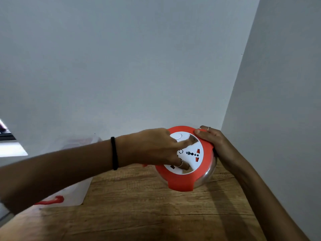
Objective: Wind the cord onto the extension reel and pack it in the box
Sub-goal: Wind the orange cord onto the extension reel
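Both hands (156, 146) on tilted reel (199, 164)

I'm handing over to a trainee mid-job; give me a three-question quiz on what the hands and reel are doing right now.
1. True or false: the extension reel sits on the wooden table.
2. Which hand steadies the reel's red rim from the far right side?
3. The clear box with the red latch lies: A) left of the reel, B) right of it.

Key: 1 true. 2 the right hand; the left hand has fingers on the white face. 3 A.
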The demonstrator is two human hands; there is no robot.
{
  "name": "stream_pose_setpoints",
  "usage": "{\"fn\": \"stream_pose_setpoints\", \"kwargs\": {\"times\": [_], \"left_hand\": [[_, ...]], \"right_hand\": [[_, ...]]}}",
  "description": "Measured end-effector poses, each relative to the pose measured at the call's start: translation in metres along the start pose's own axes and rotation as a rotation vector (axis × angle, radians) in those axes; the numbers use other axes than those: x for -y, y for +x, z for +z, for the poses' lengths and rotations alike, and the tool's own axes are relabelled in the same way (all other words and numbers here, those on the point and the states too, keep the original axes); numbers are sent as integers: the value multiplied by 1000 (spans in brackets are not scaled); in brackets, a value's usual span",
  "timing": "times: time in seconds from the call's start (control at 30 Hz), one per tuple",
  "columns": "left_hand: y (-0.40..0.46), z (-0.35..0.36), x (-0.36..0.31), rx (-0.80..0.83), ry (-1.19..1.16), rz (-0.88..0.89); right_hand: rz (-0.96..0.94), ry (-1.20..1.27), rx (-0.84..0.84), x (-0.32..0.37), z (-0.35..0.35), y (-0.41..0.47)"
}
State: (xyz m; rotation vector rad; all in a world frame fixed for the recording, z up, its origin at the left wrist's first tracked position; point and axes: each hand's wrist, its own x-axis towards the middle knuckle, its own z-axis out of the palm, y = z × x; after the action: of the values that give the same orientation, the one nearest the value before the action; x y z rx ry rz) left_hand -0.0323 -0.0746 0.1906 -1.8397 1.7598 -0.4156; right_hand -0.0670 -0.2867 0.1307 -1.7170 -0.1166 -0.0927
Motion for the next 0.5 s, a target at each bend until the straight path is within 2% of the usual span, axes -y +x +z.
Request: {"fn": "stream_pose_setpoints", "kwargs": {"times": [0.1,0.17,0.3,0.5], "left_hand": [[-13,4,-4,-144,-88,-110],[-19,10,-12,-196,-168,-272],[-9,13,-33,-105,-333,-565],[10,19,-33,-109,-599,-674]], "right_hand": [[8,0,-74,-2,-4,-1],[19,44,-114,-4,-7,-1],[37,75,-142,-5,-5,1],[43,0,-156,-5,1,4]]}}
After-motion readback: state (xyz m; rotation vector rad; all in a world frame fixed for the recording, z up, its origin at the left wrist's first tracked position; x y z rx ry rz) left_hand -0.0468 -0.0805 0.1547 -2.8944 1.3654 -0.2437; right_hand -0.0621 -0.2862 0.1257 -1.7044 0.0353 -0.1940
